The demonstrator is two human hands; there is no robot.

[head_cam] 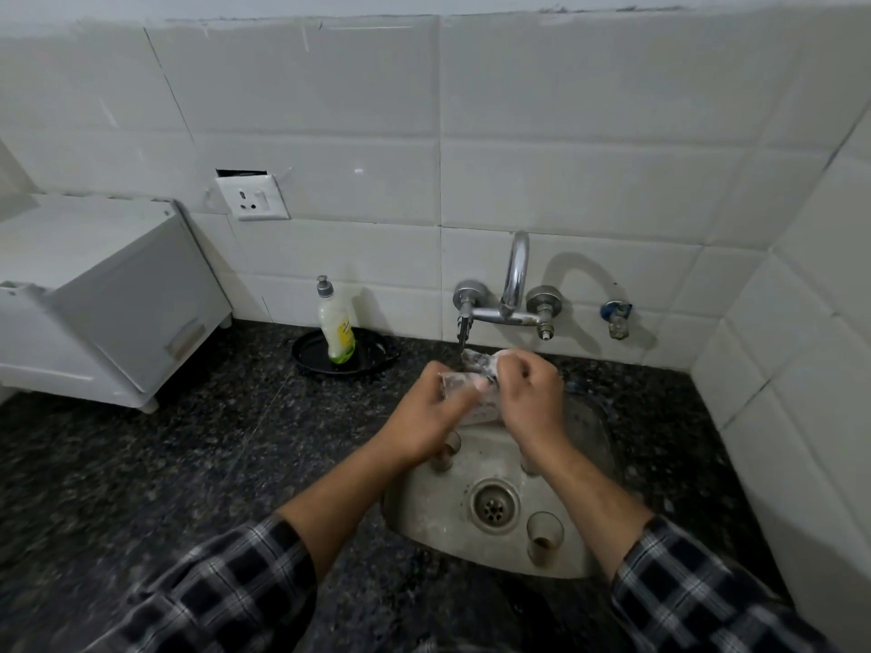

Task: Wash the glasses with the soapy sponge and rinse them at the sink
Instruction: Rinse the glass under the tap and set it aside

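Dark granite counter (pixel 141 464) all round steel sink (pixel 424 525), hard surfaces on every side. Above basin, just below tap (pixel 514 285): left hand (pixel 431 414) curled round held glass (pixel 455 386), right hand (pixel 530 398) clenched on pale foamy lump at glass's far end, probably sponge (pixel 476 358), too blurred to confirm. Water running or not: cannot tell.

Main risk: soapy held glass slipping out of left grip under scrubbing pressure, dropping onto steel or onto glasses below.

Standing loose in basin: far glass (pixel 447 447) just under left wrist, near glass (pixel 544 534) beside drain (pixel 494 504), maybe a third hidden behind right forearm. Easily toppled or chipped by a lowered wrist or a falling glass.

Lesser risks: cracking thin wall by squeezing too hard, clipping tap handle (pixel 462 328) on lifting toward spout. Smallest: soap film left inside after too short a rinse
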